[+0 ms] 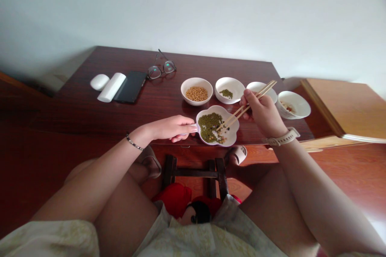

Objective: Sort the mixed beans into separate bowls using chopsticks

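My left hand (pixel 179 127) is closed round the short handle of a white flower-shaped bowl (pixel 231 134) at the table's front edge. Green beans (pixel 208 126) fill its left side, with some yellowish and dark bits mixed in toward the right. In my right hand (pixel 259 110) is a pair of wooden chopsticks (pixel 238 116), tips down among the beans. Behind stand a white bowl of yellow beans (pixel 196 94) and a white bowl with a few green beans (pixel 226 94). My right hand partly covers a third white bowl (pixel 261 87), whose contents are hidden.
Another white bowl (pixel 297 106) with reddish and pale pieces stands at the table's right end. Glasses (pixel 163 69), a dark flat device (pixel 131 86), a white case (pixel 111 87) and a rounded white object (pixel 99 82) lie on the left. A wooden cabinet (pixel 350 104) stands to the right.
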Motion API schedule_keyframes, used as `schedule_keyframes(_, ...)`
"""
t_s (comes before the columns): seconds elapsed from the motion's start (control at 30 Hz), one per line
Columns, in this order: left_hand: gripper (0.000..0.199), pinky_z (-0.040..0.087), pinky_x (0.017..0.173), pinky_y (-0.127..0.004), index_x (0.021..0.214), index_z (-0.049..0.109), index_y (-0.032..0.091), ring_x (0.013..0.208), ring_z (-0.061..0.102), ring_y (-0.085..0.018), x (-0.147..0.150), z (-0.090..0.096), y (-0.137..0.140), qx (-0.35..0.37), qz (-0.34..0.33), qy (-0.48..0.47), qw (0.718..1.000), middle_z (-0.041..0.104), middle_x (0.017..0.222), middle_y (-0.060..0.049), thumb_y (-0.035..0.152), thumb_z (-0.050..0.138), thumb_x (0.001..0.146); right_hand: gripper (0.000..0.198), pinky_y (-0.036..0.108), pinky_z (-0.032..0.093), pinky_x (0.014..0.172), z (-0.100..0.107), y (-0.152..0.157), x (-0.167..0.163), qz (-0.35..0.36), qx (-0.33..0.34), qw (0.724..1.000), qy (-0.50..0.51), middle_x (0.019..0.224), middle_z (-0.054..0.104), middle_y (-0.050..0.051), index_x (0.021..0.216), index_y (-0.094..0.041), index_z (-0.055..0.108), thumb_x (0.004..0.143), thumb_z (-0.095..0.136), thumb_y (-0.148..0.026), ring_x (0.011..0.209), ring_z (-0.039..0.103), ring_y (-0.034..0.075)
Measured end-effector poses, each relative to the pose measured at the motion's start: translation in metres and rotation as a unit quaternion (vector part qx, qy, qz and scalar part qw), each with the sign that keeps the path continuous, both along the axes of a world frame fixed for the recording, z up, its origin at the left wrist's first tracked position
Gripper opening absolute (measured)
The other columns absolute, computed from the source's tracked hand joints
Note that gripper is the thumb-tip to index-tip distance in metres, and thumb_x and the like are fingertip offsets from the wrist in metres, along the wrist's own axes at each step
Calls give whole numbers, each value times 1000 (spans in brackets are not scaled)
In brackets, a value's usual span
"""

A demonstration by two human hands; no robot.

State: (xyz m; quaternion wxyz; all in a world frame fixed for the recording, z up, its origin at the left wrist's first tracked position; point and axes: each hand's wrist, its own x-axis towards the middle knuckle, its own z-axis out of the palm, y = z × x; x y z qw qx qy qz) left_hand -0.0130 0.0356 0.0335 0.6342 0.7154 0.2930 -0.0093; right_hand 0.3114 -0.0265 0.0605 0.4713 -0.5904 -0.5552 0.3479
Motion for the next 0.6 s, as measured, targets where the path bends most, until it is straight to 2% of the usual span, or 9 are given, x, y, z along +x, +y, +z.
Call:
schedule_keyframes(0.4,49,36,53,-26,88,61,20,51,45,-11,0,-1,-1,2,7,-7,1000,56,65,2,66,63,106,54,30,34,46,5,-2,-4,6,-2,1000,-2,51,55,-1,79,-26,60,106,61,-73,45,49,15)
schedule_keyframes(0.6,49,35,53,-26,88,61,20,52,45,-10,0,-1,-1,0,6,-8,1000,57,66,2,66,63,106,53,29,38,49,-1,-1,-2,35,-11,999,8,53,55,-2,81,-25,61,108,60,-70,48,51,13)
